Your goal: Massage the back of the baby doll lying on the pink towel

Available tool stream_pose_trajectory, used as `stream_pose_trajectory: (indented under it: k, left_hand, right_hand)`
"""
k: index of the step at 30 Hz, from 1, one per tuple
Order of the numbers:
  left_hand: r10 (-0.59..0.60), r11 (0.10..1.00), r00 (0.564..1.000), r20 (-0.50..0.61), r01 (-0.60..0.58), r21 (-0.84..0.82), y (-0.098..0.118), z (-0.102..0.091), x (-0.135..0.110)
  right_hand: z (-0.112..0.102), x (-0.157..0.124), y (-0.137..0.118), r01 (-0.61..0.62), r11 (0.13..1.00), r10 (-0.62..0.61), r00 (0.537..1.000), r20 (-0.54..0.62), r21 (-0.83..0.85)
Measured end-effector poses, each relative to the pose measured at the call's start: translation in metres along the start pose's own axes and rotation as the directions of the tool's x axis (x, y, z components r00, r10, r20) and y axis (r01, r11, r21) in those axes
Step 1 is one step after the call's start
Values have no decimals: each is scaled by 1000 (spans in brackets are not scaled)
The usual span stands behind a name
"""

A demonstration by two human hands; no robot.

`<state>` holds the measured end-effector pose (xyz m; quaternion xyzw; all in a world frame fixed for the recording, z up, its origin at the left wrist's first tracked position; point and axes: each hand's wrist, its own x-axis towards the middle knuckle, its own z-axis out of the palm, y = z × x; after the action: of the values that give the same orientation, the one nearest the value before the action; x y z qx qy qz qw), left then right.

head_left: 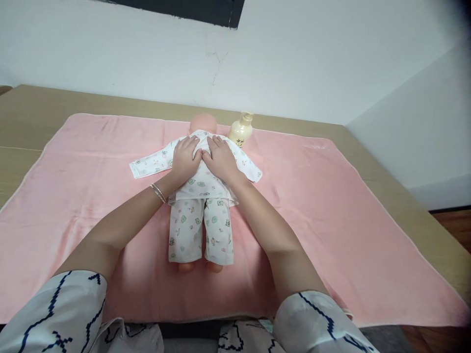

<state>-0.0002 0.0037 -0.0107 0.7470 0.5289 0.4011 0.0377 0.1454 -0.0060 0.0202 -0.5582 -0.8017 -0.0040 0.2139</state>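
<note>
A baby doll (203, 122) lies on a pink blanket (312, 211), its bald head toward the wall and its feet toward me. White printed pajamas cover it: a long-sleeved top (204, 184) and matching pants (186, 230). My left hand (187, 159) rests flat on the left side of the upper top, fingers stretched toward the head. My right hand (221, 158) lies flat on the right side, and the two thumbs nearly meet at the middle. Neither hand grips anything. The doll's face cannot be seen.
A cream pump bottle (241, 130) with a small drawn face stands right of the doll's head. The blanket covers most of a wooden table (44, 100). Behind the table rises a white wall (147, 59) with a dark panel (191, 10) on it.
</note>
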Motion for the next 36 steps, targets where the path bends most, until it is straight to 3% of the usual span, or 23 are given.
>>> stream_pose_trajectory:
  k: [4,7,12,17,24,31,36]
  left_hand:
    - [17,1000,998,-63,-17,5,4,-4,-5]
    - [-7,1000,998,-62,8,16,4,-3,-5]
    - [-42,999,999,-10,42,3,-1,1,0]
    - [61,998,986,156,-58,-23,-2,-3,3]
    - [109,994,992,-60,-108,27,3,-6,-7]
    - [-15,1000,1000,8,15,14,-2,0,-3]
    - [-11,1000,1000,-17,11,-10,-4,3,-2]
  right_hand:
    - [-8,-14,-25,-47,989,34,995,-91,-137]
    - [-9,-16,-31,-68,985,55,995,-87,-158]
    - [-4,0,-3,-33,999,33,999,31,15]
    - [-3,6,10,6,997,-14,995,97,80]
    - [-9,-15,-27,-45,988,38,998,-50,-149]
    - [-11,-6,-8,-23,999,23,1000,-18,-36]
    - [-5,-2,0,-6,1000,5,1000,-7,-24]
